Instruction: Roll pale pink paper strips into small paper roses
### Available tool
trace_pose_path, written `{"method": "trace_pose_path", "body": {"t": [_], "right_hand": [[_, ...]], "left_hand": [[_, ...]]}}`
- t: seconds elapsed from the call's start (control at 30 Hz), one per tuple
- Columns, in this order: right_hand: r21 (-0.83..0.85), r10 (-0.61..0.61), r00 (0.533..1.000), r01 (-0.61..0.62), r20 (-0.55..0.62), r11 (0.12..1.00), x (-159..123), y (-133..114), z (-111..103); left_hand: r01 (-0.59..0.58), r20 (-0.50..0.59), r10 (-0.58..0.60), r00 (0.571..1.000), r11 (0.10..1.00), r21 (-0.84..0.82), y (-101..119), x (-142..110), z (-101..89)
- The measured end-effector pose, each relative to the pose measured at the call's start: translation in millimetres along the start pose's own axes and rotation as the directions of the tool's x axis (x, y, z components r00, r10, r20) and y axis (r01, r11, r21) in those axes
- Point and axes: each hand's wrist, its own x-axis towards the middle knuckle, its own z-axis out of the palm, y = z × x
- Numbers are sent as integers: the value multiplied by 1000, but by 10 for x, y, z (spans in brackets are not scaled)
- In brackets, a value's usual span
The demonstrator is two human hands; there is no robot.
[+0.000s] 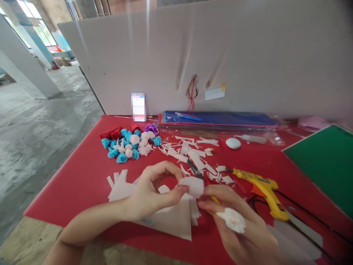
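My left hand pinches a small white paper petal between thumb and forefinger. At the petal's right edge are the fingertips of my right hand, a little blurred. Tucked between that hand's fingers is a white paper flower. Something thin and yellow shows by the right fingers, too covered to name. Below my hands lies a stack of white paper sheets. Just behind the petal, the dark blades of scissors rest among white paper scraps; their handles are mostly hidden.
A yellow glue gun with a black cord lies at right, beside a green board. Blue and white paper flowers cluster at left. Behind are a white egg-shaped object, a lit phone and wrapped blue sheets.
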Motion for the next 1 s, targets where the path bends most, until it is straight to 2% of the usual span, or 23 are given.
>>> {"method": "trace_pose_path", "body": {"t": [0.1,0.27,0.33,0.43,0.53,0.67,0.73,0.9,1.0], "right_hand": [[-134,-115,992,121,49,984,-13,55,-26],[-122,-215,976,216,19,969,-48,145,84],[-125,-258,966,259,18,958,-17,135,108],[-164,-291,953,302,86,939,55,81,85],[-199,-268,955,289,125,936,104,37,48],[-209,-245,966,258,85,943,131,39,66],[-215,-250,966,260,70,941,140,51,87],[-225,-198,976,213,90,951,127,61,117],[-239,-183,981,195,71,951,89,64,127]], "left_hand": [[-34,29,31,999,996,79,14,-16,-63],[-100,138,79,987,984,147,57,-41,-89],[-76,153,55,987,987,139,58,-37,-73],[12,128,-25,991,995,100,40,-20,-49],[107,107,-107,989,994,-1,19,-3,-39],[207,63,-203,977,977,-56,17,10,-48],[182,29,-182,983,983,8,18,14,-59],[40,4,-41,999,975,217,-5,23,-73],[18,34,-26,999,977,212,-35,25,-57]]}}
